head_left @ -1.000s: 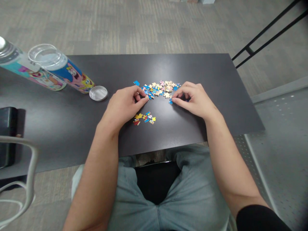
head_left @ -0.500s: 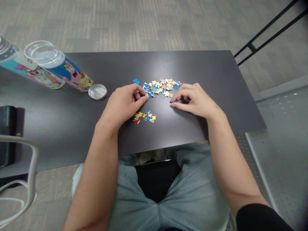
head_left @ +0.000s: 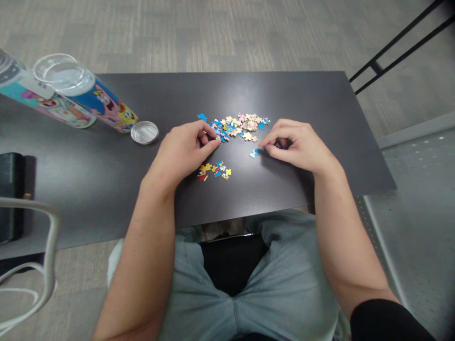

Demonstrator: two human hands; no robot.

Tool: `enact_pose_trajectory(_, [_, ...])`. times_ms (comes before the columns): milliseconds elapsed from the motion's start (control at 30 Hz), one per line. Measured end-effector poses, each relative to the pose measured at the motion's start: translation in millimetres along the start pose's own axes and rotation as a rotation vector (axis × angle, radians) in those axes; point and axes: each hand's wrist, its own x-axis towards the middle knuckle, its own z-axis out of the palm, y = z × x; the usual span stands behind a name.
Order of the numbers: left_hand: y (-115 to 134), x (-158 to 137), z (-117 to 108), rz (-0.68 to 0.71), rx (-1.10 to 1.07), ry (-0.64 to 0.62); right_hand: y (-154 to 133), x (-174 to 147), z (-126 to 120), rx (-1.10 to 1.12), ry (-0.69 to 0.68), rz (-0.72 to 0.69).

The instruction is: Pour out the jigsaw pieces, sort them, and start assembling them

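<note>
My left hand (head_left: 192, 144) is closed in a pinch at the left end of a loose pile of jigsaw puzzle pieces (head_left: 236, 127). A small pale piece shows at its fingertips. To the right, my right hand (head_left: 293, 144) is curled, and a dark bluish bit, seemingly a puzzle piece, shows under its fingers. Just left of its fingertips, a light-blue puzzle piece (head_left: 253, 153) lies on the table. A smaller group of yellow, red and blue pieces (head_left: 215, 170) lies nearer to me, below my left hand.
Two cartoon-printed canisters, a blue one (head_left: 110, 106) and a turquoise one (head_left: 46, 104), stand at the left. A round metal lid (head_left: 144, 132) lies beside them on the dark table (head_left: 99, 189). A black case (head_left: 11, 196) and a white cable (head_left: 51, 246) are at far left.
My right hand has moved slightly right, away from the light-blue piece, which now lies uncovered on the table. My left hand has stayed nearly still.
</note>
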Motion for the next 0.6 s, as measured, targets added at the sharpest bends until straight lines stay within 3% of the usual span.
enact_pose_trajectory(233, [-1.8,0.3,-1.0,0.011,0.006,-0.006,5.8,-3.7,1.2,0.009,-0.078,-0.011])
enact_pose_trajectory(600, [-0.6,-0.8,-0.3,0.026,0.002,0.001,-13.7,3.8,15.7,-0.046,-0.241,-0.069])
